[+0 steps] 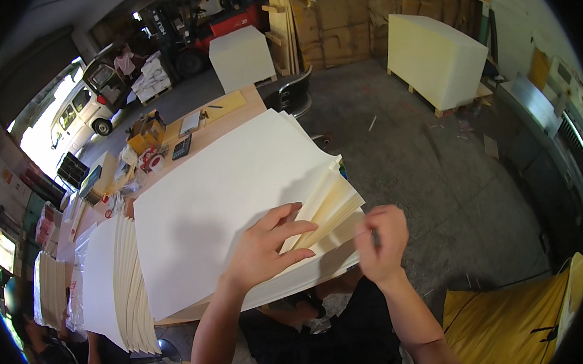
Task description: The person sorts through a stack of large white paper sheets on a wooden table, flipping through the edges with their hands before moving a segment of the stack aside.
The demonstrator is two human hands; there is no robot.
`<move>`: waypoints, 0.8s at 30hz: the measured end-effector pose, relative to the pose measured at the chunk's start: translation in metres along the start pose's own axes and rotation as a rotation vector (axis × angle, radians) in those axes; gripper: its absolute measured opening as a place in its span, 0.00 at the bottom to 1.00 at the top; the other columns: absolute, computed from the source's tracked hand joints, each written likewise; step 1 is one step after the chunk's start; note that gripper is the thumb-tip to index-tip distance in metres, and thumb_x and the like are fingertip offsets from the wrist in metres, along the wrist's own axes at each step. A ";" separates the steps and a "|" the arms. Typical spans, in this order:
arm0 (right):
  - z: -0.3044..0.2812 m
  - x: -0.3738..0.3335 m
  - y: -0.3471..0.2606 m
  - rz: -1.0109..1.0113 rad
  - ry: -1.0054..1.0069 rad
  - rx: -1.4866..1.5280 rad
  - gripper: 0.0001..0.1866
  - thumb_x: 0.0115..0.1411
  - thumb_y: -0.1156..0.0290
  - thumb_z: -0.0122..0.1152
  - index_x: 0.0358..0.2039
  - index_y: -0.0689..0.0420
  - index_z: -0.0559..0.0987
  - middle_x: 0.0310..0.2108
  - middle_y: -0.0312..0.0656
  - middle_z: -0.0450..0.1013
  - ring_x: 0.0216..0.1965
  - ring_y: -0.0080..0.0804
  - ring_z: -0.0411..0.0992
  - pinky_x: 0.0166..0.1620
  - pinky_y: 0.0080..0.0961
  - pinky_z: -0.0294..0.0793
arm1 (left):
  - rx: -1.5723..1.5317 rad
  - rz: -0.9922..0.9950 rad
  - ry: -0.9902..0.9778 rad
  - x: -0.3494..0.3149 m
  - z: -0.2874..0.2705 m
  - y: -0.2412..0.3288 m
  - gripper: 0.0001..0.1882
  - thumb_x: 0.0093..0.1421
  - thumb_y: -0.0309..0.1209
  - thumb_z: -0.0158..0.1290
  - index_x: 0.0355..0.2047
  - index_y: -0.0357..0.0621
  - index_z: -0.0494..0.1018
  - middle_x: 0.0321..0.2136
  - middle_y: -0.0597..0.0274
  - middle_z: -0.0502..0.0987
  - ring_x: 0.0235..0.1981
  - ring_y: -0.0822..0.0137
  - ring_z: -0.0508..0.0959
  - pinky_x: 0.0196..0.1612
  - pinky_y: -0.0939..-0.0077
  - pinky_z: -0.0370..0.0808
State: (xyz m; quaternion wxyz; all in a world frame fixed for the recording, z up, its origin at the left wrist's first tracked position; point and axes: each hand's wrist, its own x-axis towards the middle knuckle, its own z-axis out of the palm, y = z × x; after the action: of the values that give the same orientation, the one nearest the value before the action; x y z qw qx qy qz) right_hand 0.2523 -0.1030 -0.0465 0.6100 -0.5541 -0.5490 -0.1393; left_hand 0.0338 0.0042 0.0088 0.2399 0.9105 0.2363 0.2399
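A stack of large white paper sheets [212,187] covers the near end of the table. Its right corner is bent up, and a fanned bundle of cream-toned sheets [330,209] curls there. My left hand [265,240] straddles this bent bundle, thumb on the near side and fingers on the far side, closed loosely on it. Just right of the bundle, apart from it, is my right hand [383,240], slightly blurred, its fingers curled in and nothing visible in them. More sheets lie flat under the bundle, partly hidden by my left hand.
Left of the stack, another fanned pile [114,279] overhangs the table. A calculator [182,147], tape rolls [151,161] and a cardboard box [146,132] stand beyond. A black chair [296,95] is behind the table, a yellow cloth-covered thing [506,315] at lower right. Another person [92,361] sits at lower left.
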 end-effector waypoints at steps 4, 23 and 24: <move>-0.001 0.001 -0.009 -0.115 -0.597 0.123 0.17 0.52 0.66 0.69 0.43 0.56 0.84 0.48 0.46 0.77 0.55 0.49 0.74 0.63 0.48 0.69 | -0.003 0.006 -0.023 -0.001 0.002 0.002 0.24 0.54 0.39 0.72 0.53 0.62 0.84 0.63 0.52 0.74 0.58 0.53 0.79 0.57 0.64 0.79; -0.021 -0.017 0.023 0.352 -0.199 -0.022 0.15 0.63 0.61 0.66 0.31 0.61 0.79 0.36 0.49 0.79 0.40 0.48 0.79 0.42 0.42 0.79 | 0.359 0.183 0.103 0.006 0.028 -0.001 0.31 0.56 0.41 0.69 0.59 0.47 0.77 0.58 0.57 0.76 0.58 0.52 0.77 0.56 0.59 0.79; -0.028 -0.013 0.024 0.393 -0.337 -0.079 0.17 0.64 0.59 0.66 0.29 0.61 0.78 0.33 0.49 0.78 0.37 0.48 0.79 0.39 0.42 0.78 | 0.387 0.189 0.109 0.006 0.028 -0.001 0.32 0.56 0.41 0.69 0.60 0.47 0.76 0.57 0.57 0.77 0.56 0.53 0.78 0.55 0.60 0.79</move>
State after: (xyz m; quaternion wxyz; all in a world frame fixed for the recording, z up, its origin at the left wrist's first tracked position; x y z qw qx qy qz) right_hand 0.2808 -0.1231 -0.0637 0.5031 -0.6890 -0.5188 0.0547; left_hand 0.0531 -0.0011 -0.0112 0.0240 0.9434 0.2042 0.2604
